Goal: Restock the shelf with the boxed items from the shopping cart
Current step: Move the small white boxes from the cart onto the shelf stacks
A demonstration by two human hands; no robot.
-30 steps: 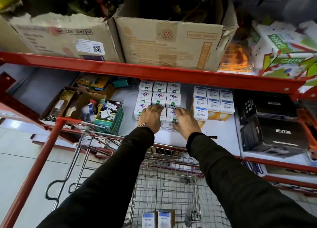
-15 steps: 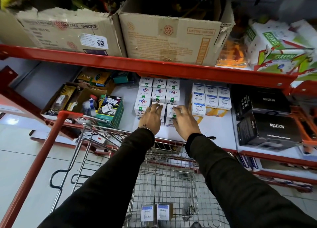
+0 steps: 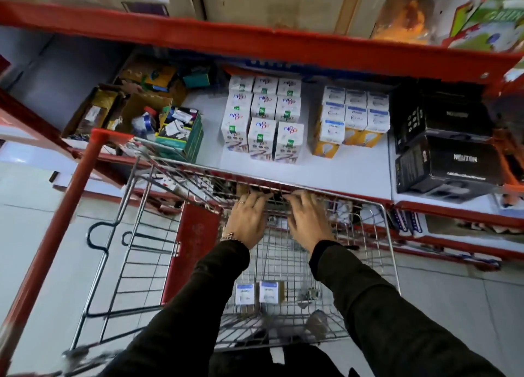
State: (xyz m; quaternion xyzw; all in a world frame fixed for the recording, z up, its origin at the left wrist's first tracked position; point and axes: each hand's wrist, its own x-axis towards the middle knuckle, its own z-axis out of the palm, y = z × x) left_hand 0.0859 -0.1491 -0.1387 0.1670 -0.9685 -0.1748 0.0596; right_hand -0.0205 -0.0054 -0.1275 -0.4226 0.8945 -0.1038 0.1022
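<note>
Several white bulb boxes (image 3: 262, 118) stand in rows on the white shelf (image 3: 354, 167), with a second group of blue-and-white boxes (image 3: 354, 113) to their right. Two blue-and-white boxes (image 3: 259, 291) lie on the floor of the wire shopping cart (image 3: 388, 235) below. My left hand (image 3: 248, 220) and my right hand (image 3: 307, 220) hover side by side over the cart's far rim, palms down, fingers spread and empty. Both are clear of the shelf boxes.
Red shelf beams (image 3: 255, 42) cross above and a red upright (image 3: 65, 206) slants at the left. Open cartons of mixed goods (image 3: 141, 116) fill the shelf's left end, black boxes (image 3: 445, 150) the right. Large cardboard cartons (image 3: 269, 2) rest on the upper shelf.
Both hands have left the front white boxes on the shelf and drawn back toward me to the cart's far rim. The view has tipped downward.
</note>
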